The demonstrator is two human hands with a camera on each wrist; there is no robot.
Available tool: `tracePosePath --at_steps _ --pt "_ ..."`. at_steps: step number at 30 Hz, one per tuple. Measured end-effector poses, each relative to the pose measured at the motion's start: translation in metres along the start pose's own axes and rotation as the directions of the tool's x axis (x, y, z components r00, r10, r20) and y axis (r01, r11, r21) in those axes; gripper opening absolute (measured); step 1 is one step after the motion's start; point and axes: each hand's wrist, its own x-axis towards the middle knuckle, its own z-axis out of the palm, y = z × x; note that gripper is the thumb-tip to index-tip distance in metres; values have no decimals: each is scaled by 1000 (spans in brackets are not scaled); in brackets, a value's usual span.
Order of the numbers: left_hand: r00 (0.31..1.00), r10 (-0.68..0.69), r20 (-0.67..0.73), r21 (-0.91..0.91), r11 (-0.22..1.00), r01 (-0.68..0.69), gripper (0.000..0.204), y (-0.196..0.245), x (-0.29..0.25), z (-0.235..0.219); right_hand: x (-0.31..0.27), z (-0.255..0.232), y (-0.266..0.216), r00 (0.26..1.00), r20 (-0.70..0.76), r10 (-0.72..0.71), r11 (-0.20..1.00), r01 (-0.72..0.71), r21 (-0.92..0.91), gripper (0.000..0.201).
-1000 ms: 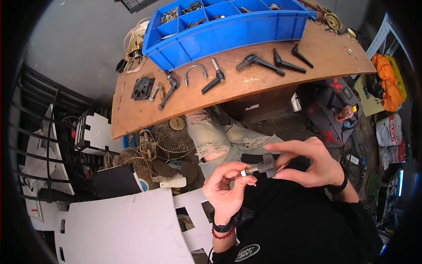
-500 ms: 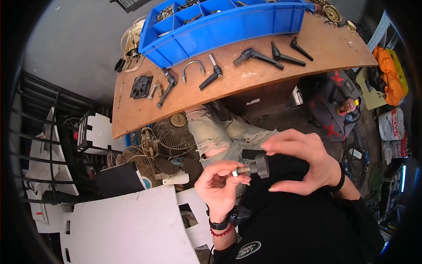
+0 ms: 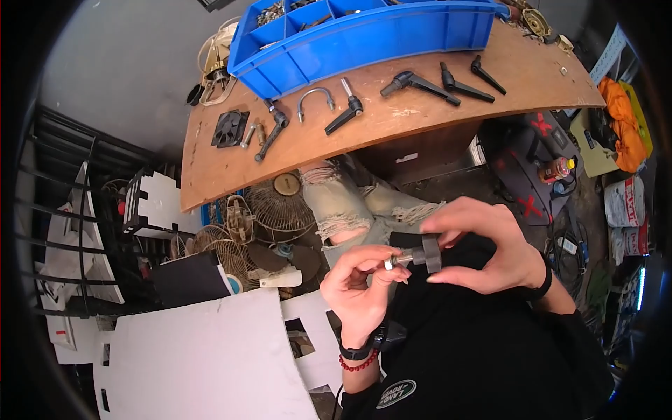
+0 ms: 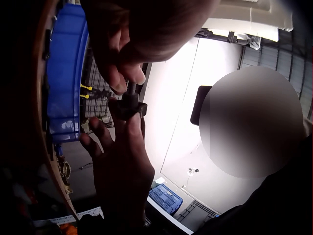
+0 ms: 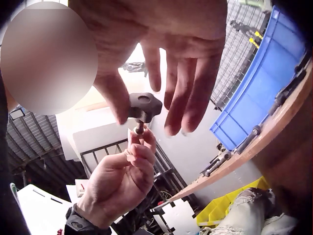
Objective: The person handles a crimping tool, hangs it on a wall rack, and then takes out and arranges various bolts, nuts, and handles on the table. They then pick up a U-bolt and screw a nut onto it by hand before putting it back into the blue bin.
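A black lobed knob [image 3: 431, 253] with a metal threaded stud [image 3: 402, 260] is held in front of the torso. My left hand [image 3: 358, 288] pinches the stud between thumb and fingers, beside a silver nut [image 3: 389, 264]. Around the knob, my right hand [image 3: 490, 248] has its thumb and fingers spread. In the right wrist view the right thumb lies close beside the knob [image 5: 145, 107], while the other fingers [image 5: 195, 93] extend apart from it. The left wrist view shows the left fingers above the knob [image 4: 129, 104]; contact by the right thumb is unclear there.
Beyond the hands, a wooden table [image 3: 392, 137] bears a blue divided bin [image 3: 364, 35], several black clamping levers [image 3: 423, 89], a U-bolt [image 3: 316, 93] and a small fan [image 3: 229, 129]. White panels [image 3: 203, 357] stand at lower left, with fan cages [image 3: 278, 210] behind them.
The right fingers spread away from the knob, then came back nearer around it. My left hand shifted left and then right again, keeping its pinch on the stud.
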Motion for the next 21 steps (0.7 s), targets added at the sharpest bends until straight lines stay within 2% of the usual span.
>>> tracePosePath --at_steps 1,4,6,8,11,14,15,18,21 --pt "1000 -1 -2 -4 1000 1 14 1 1 0 -1 -2 3 998 56 -33 999 34 -22 47" --pt "1000 2 -5 54 999 -2 21 -1 1 -2 -6 -3 4 989 124 85 994 -93 58 45" --pt "1000 8 -11 86 996 -7 25 -1 0 -2 -10 -10 20 976 219 11 996 7 -83 46" --pt "1000 14 -20 85 996 -12 25 1 0 -1 -11 -10 24 980 201 17 996 1 -86 46" --pt "999 28 -22 16 999 -27 16 2 2 -6 2 5 -1 991 16 134 986 -135 93 46" --pt "999 15 -43 33 999 -14 16 3 2 -8 2 6 7 996 85 -3 1000 2 18 44" --pt "999 13 -41 23 1000 -12 16 3 2 -8 1 9 12 999 34 -22 1000 21 18 37" --pt "999 14 -36 33 999 -13 18 4 1 -7 -3 0 6 985 151 81 997 -83 6 28" --pt "1000 14 -28 94 996 -11 24 1 0 -4 -9 -7 19 952 286 114 986 -73 -147 26"
